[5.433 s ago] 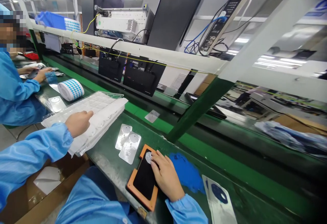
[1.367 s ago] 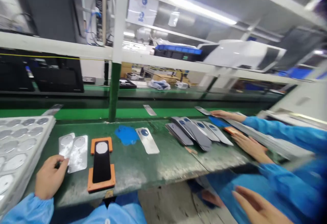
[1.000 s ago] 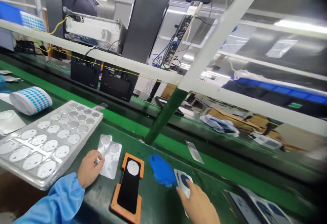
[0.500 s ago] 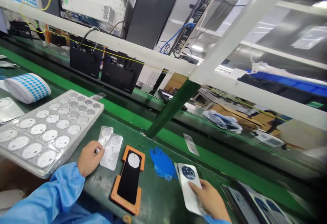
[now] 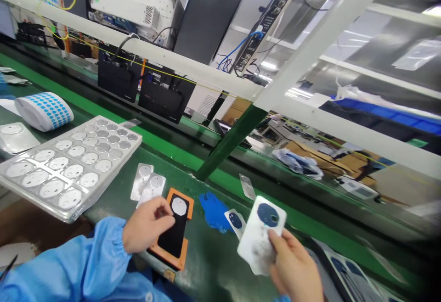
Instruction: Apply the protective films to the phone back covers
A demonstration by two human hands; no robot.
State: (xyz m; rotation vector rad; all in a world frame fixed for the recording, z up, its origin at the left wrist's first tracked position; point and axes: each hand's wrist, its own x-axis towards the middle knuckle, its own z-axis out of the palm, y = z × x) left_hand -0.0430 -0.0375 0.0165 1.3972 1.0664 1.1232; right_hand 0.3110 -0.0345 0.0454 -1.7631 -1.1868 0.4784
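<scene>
My right hand (image 5: 292,260) grips a white phone back cover (image 5: 255,237) with a dark blue round camera area, thumb on its face. The cover is lifted and tilted toward me, its lower part looking glossy and uneven. Behind it, a similar white cover (image 5: 236,221) lies on the bench, partly hidden. My left hand (image 5: 149,224) hovers at the left edge of an orange fixture (image 5: 181,261), fingers loosely curled, thumb and forefinger apart, nothing visible between them. A black phone-shaped plate (image 5: 172,235) with a white round disc (image 5: 179,206) lies in the fixture.
Clear film pieces (image 5: 142,176) lie beyond my left hand. A plastic tray (image 5: 98,178) of round discs stands left, near a roll of blue-dotted labels (image 5: 48,109). A blue sheet (image 5: 215,210) lies mid-bench. More covers (image 5: 347,270) are stacked at right; a green post (image 5: 230,143) rises behind.
My right hand has raised the white cover, uncovering another on the bench. My left hand has left the clear film pieces and moved right to the orange fixture. The view has shifted slightly.
</scene>
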